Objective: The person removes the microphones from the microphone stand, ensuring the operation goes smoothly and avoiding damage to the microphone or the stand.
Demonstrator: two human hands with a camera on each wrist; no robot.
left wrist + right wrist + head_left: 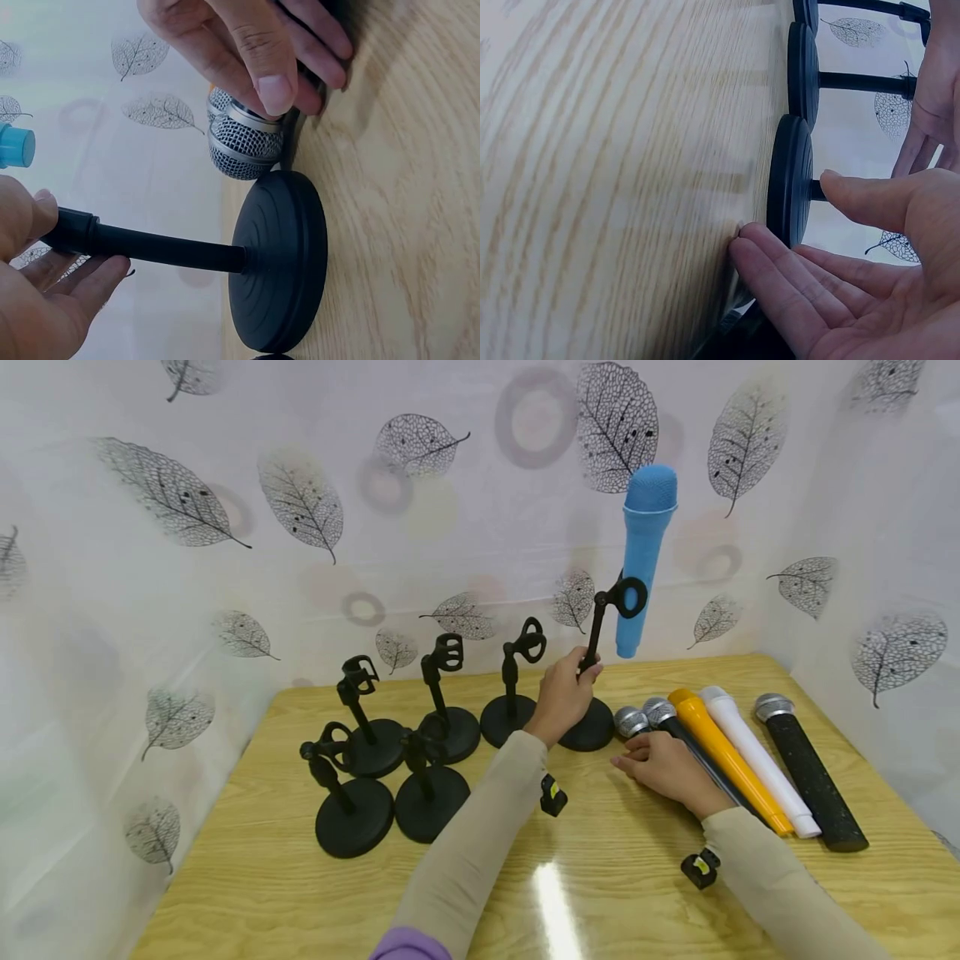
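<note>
My left hand (562,697) grips the post of a black desktop microphone stand (588,728). A blue microphone (647,531) stands nearly upright, slightly tilted, at that stand's ring clip; its lower end also shows in the left wrist view. Just right of the base, my right hand (669,770) is over the nearest black microphone (632,721), which has a silver mesh head and a mostly hidden body. In the right wrist view, the right hand's fingers (780,281) are extended and the thumb stands apart from them, with nothing pinched between.
Several other black microphone stands (354,818) with bare clips are grouped on the left of the wooden table (262,877). On the right lie another silver-headed black microphone (660,712), an orange one (723,752), a white one (757,756) and a thick black one (813,777). A leaf-patterned sheet (465,552) hangs behind.
</note>
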